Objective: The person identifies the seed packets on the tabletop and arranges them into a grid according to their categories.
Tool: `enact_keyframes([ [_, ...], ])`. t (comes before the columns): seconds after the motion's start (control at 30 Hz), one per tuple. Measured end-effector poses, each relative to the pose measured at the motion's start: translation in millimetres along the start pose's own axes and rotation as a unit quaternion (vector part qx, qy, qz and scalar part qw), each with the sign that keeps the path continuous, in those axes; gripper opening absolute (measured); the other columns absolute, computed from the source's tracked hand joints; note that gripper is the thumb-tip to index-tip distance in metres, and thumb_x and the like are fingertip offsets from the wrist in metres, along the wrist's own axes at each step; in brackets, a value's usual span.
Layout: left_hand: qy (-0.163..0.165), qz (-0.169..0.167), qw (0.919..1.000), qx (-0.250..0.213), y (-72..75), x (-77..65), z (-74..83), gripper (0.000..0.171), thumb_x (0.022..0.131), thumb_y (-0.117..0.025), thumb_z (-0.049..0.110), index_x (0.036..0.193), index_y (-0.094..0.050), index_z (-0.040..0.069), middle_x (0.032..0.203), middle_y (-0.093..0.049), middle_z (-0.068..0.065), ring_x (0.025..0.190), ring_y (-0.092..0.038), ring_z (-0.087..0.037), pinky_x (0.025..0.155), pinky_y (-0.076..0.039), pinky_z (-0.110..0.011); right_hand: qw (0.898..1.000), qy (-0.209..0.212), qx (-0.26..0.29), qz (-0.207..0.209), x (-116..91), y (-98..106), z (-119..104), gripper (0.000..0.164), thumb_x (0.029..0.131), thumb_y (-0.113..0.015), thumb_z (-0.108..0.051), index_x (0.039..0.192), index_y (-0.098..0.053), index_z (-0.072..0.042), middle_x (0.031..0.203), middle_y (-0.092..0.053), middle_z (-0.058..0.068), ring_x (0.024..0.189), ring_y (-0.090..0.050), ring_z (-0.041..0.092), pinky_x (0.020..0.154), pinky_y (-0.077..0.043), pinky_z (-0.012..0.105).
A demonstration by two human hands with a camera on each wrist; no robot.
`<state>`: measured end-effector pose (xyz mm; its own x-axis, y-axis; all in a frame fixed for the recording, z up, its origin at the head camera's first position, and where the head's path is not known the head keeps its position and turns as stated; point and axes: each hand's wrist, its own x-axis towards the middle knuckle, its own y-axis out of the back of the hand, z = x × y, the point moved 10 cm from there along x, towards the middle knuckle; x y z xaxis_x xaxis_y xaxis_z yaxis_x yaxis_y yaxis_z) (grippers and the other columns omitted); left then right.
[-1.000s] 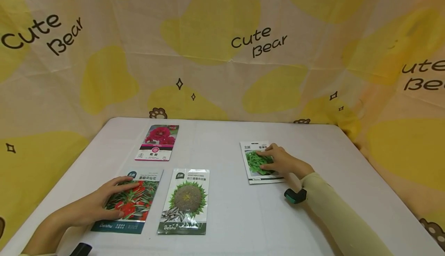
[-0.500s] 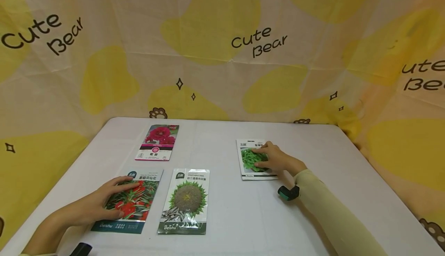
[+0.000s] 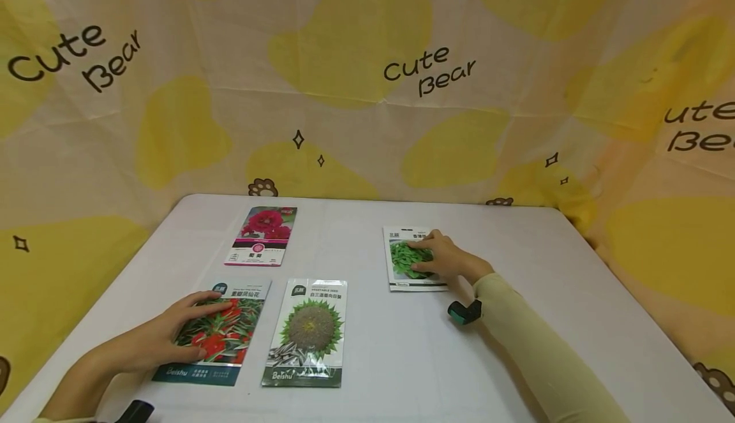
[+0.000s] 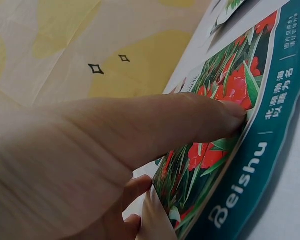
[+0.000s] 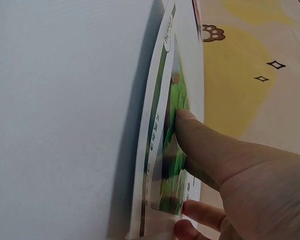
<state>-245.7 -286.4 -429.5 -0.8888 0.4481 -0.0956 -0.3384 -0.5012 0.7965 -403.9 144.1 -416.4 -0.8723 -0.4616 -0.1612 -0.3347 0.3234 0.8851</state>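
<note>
My left hand (image 3: pixel 150 339) rests on a seed packet with red flowers (image 3: pixel 244 324), at the left front of the table. The left wrist view shows its thumb (image 4: pixel 210 117) pressing on the picture near the teal band, while other fingers lie at the packet's edge. Over at the right, my right hand (image 3: pixel 450 261) touches a white seed packet with green leaves (image 3: pixel 402 258). Its thumb (image 5: pixel 200 137) lies on the leaf picture in the right wrist view, with fingertips at the packet's side edge. The packet's bottom edge casts a shadow on the tabletop.
A sunflower seed packet (image 3: pixel 310 330) lies just right of the red-flower one. Behind them is a packet with dark pink blooms (image 3: pixel 261 237). The white table (image 3: pixel 402 359) ends at a yellow patterned cloth (image 3: pixel 344 40) hanging behind.
My right hand has slid the green-leaf packet left and slightly away across the table. The left hand and the other packets have kept their places.
</note>
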Motion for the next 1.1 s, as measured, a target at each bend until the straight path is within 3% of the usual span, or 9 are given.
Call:
enact_keyframes([
  [0.17,0.004,-0.002,1.0000,-0.005,-1.1,1.1,0.0,0.070,0.087,-0.078,0.028,0.150,-0.050,0.018,0.155,-0.030,-0.022,0.131,-0.036,-0.049,0.087,-0.048,-0.054,1.000,0.003,-0.001,0.000,7,-1,-3,0.062,0.095,-0.070,-0.034,0.150,-0.049,-0.014,0.125,-0.046,0.019,0.108,-0.045,0.031,0.092,-0.040,0.044],
  [0.3,0.007,-0.002,1.0000,-0.005,-1.8,1.7,-0.6,0.069,0.087,-0.077,0.029,0.150,-0.050,0.019,0.155,-0.029,-0.022,0.131,-0.036,-0.049,0.088,-0.048,-0.057,1.000,0.002,-0.010,0.002,13,-2,-6,0.062,0.095,-0.070,-0.036,0.150,-0.050,-0.016,0.127,-0.047,0.020,0.110,-0.046,0.031,0.093,-0.039,0.044],
  [0.53,0.011,-0.003,0.9999,-0.008,-2.6,2.4,-2.1,0.070,0.086,-0.078,0.029,0.149,-0.050,0.019,0.155,-0.029,-0.022,0.131,-0.035,-0.050,0.090,-0.046,-0.065,1.000,-0.009,-0.001,-0.003,21,-2,-13,0.063,0.096,-0.070,-0.035,0.152,-0.048,-0.016,0.136,-0.043,0.025,0.123,-0.044,0.039,0.104,-0.040,0.055],
  [0.63,0.011,-0.003,0.9999,-0.008,-2.9,2.5,-1.9,0.070,0.086,-0.078,0.029,0.149,-0.050,0.019,0.155,-0.028,-0.022,0.131,-0.035,-0.050,0.091,-0.045,-0.069,1.000,-0.010,0.003,-0.003,24,-2,-16,0.063,0.096,-0.070,-0.035,0.151,-0.048,-0.016,0.136,-0.043,0.024,0.121,-0.044,0.038,0.102,-0.040,0.053],
  [0.77,0.007,-0.003,1.0000,-0.005,-3.1,2.2,-2.6,0.069,0.087,-0.077,0.029,0.150,-0.049,0.020,0.155,-0.029,-0.021,0.131,-0.035,-0.049,0.090,-0.046,-0.062,1.000,-0.010,0.007,-0.003,29,-4,-19,0.063,0.096,-0.070,-0.036,0.151,-0.049,-0.016,0.133,-0.044,0.024,0.116,-0.044,0.035,0.098,-0.041,0.049],
  [1.0,0.010,-0.001,0.9999,0.003,-0.3,0.3,-6.4,0.071,0.087,-0.078,0.032,0.151,-0.048,0.026,0.156,-0.029,-0.019,0.131,-0.036,-0.045,0.087,-0.047,-0.039,1.000,-0.015,0.002,-0.004,39,-6,-29,0.063,0.095,-0.070,-0.038,0.151,-0.049,-0.017,0.132,-0.044,0.023,0.113,-0.044,0.033,0.097,-0.040,0.047],
  [1.1,0.009,-0.001,1.0000,0.002,-0.7,0.1,-6.2,0.071,0.087,-0.078,0.032,0.151,-0.048,0.024,0.156,-0.029,-0.020,0.131,-0.036,-0.045,0.087,-0.047,-0.039,1.000,-0.020,-0.005,-0.003,43,-7,-32,0.063,0.095,-0.070,-0.039,0.150,-0.049,-0.018,0.132,-0.045,0.022,0.112,-0.045,0.032,0.097,-0.040,0.047],
])
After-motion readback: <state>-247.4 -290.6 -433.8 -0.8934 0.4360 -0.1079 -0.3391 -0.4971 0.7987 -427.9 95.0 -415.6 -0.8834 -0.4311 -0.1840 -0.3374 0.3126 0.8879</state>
